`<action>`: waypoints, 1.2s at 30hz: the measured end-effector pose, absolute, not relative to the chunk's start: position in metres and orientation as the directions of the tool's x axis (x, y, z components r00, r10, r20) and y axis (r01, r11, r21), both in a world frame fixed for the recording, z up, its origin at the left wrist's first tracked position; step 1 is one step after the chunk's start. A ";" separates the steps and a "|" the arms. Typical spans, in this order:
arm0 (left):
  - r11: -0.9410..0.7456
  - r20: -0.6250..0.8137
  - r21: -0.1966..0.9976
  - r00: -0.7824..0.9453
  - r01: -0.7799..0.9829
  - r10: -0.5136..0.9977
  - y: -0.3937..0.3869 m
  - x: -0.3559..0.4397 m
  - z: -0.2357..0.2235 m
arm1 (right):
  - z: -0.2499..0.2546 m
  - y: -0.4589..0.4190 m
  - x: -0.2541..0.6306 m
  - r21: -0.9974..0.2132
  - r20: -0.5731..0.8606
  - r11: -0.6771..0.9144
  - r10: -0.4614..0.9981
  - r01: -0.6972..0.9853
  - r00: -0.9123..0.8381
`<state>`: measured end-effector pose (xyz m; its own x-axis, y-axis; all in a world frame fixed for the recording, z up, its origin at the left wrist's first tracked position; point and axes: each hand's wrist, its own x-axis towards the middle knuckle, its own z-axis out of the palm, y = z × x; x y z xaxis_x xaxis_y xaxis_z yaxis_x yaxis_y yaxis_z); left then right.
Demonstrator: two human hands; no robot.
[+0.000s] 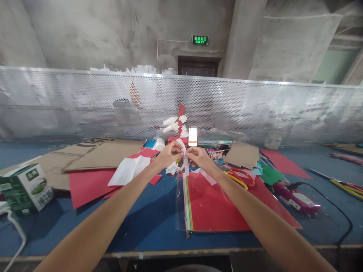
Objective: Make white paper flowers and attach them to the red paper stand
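Both my hands are raised over the middle of the table, pinching one narrow strip of white paper (185, 166) between them. My left hand (171, 152) grips it from the left, thumb and fingers pressed together. From the right, my right hand (197, 155) pinches the same strip, close to the left fingertips. Behind the hands stands a red paper stem (180, 124) with white paper flowers (170, 121) on it. A small white paper flower (171, 169) lies below my left hand. A phone with a lit white screen (193, 136) stands just beyond my right hand.
Red paper sheets (215, 211) lie in front of my right arm, with red-and-yellow scissors (241, 176) on them. Cardboard (104, 155) and white paper (129, 170) are at left, near a green-and-white carton (35, 189). A purple corded device (297, 200) sits right. A perforated metal screen (241, 109) closes the back.
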<state>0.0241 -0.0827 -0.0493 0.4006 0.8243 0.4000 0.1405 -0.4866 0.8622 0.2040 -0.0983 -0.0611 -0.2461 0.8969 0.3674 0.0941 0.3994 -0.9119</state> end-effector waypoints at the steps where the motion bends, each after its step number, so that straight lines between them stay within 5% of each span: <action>1: -0.491 0.403 0.860 0.402 0.141 0.822 -0.083 0.024 -0.049 | -0.061 -0.099 0.204 -0.912 0.368 0.400 0.897 0.095 -0.245; 16: -0.528 0.410 0.734 0.342 0.426 0.846 -0.078 0.023 -0.054 | -0.069 -0.089 0.208 -0.872 0.406 0.446 0.889 0.199 -0.213; 29: -0.616 0.484 0.625 0.380 0.480 0.788 -0.075 0.022 -0.060 | -0.072 -0.088 0.210 -0.809 0.437 0.522 0.842 0.271 -0.315; 36: -0.605 0.542 0.400 0.355 0.689 0.762 -0.078 0.020 -0.059 | -0.072 -0.089 0.215 -0.686 0.510 0.579 0.815 0.441 -0.276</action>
